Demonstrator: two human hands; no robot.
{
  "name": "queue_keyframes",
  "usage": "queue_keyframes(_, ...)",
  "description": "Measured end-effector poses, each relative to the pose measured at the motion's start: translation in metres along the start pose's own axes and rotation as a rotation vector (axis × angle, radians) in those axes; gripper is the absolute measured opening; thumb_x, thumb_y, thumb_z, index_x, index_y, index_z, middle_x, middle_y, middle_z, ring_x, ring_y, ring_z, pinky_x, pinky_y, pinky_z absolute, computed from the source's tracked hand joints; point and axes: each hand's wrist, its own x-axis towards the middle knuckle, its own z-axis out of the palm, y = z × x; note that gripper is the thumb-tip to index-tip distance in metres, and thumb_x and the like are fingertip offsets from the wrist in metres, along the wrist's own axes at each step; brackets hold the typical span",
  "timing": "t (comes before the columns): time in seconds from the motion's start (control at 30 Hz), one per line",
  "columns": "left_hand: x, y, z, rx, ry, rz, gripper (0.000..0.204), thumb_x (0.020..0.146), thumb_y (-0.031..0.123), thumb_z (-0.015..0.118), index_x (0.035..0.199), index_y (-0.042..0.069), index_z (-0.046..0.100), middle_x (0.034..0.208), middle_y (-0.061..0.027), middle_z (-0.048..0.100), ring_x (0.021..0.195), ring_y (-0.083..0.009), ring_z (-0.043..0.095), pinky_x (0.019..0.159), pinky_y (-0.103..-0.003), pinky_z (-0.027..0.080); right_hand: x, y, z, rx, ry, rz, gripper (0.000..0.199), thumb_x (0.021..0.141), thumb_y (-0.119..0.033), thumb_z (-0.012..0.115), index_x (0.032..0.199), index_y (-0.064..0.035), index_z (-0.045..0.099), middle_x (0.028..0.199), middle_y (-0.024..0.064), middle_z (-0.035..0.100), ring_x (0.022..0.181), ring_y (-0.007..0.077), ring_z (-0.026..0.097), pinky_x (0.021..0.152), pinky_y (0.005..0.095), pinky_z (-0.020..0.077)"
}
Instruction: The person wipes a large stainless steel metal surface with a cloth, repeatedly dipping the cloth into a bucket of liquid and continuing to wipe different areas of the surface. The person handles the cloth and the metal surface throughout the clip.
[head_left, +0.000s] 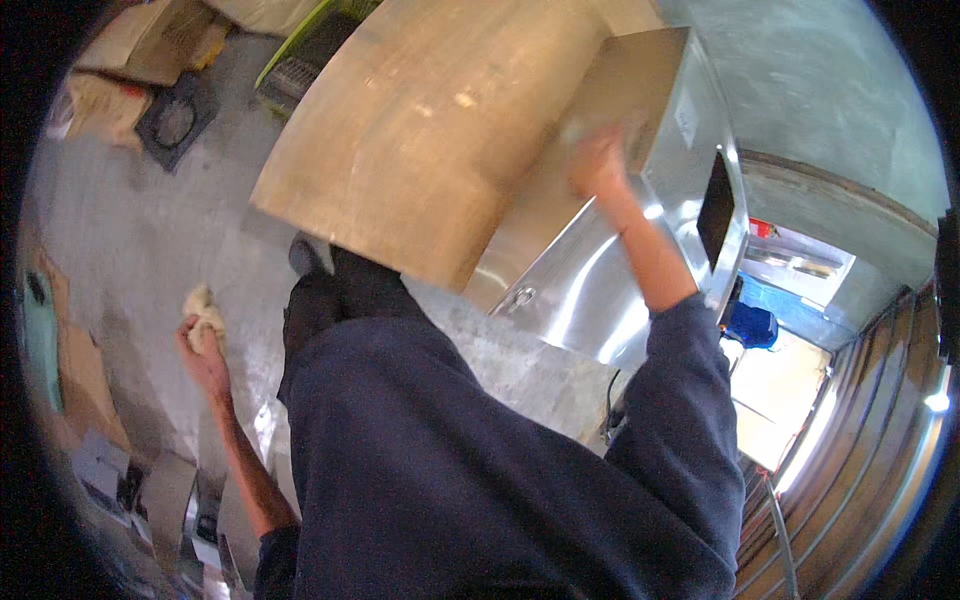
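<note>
Out to the left, over the concrete floor, my left hand [207, 368] is closed around a crumpled cream-coloured cloth [203, 306]. My right arm stretches forward over a shiny stainless-steel cabinet [590, 290]. Motion blurs my right hand [597, 165], which is over or at the cabinet's top near its inner edge; its fingers are too smeared to read, and whether it touches the metal I cannot tell. Beside the cabinet, in front of my legs, lies a broad light-brown wooden board [400, 150] with a worn, scuffed surface.
A green-rimmed crate [300, 50] stands beyond the board's left edge. Cardboard boxes [140, 40] and a dark square item [176, 122] lie on the floor [120, 220] at far left. Flat pieces and clutter [170, 495] are low on the left. A dark cable [610, 402] hangs below the cabinet.
</note>
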Motion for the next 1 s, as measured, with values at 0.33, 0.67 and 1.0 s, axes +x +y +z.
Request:
queue_keyframes(0.33, 0.189, 0.247, 0.236, 0.136, 0.045, 0.495, 0.037, 0.103, 0.019, 0.066, 0.134, -0.001, 0.058, 0.131, -0.0204, 0.062, 0.125, -0.0364, 0.058, 0.109, -0.043, 0.044, 0.012, 0.093, -0.02, 0.189, -0.088, -0.315, 0.06, 0.101, -0.036, 0.054, 0.147, 0.0024, 0.058, 0.158, 0.0312, 0.047, 0.15, 0.0461, 0.041, 0.126, 0.0613, 0.0241)
queue_keyframes(0.67, 0.224, 0.237, 0.299, 0.227, 0.064, 0.374, 0.039, 0.102, 0.025, 0.063, 0.129, -0.003, 0.059, 0.128, -0.0228, 0.062, 0.121, -0.04, 0.06, 0.105, -0.046, 0.046, 0.229, 0.307, 0.076, 0.103, -0.128, 0.289, 0.073, 0.108, -0.058, 0.03, 0.163, -0.0098, 0.04, 0.17, 0.0203, 0.033, 0.159, 0.0371, 0.027, 0.13, 0.0537, 0.0163)
queue_keyframes(1.0, 0.219, 0.261, 0.293, 0.321, 0.008, 0.315, 0.038, 0.101, 0.027, 0.062, 0.129, 0.001, 0.06, 0.126, -0.0205, 0.062, 0.12, -0.0435, 0.06, 0.101, -0.049, 0.048, 0.14, 0.157, 0.033, 0.036, -0.187, -0.183, 0.047, 0.101, -0.034, 0.052, 0.14, -0.0137, 0.07, 0.153, 0.0238, 0.055, 0.151, 0.0483, 0.037, 0.124, 0.0695, 0.0187)
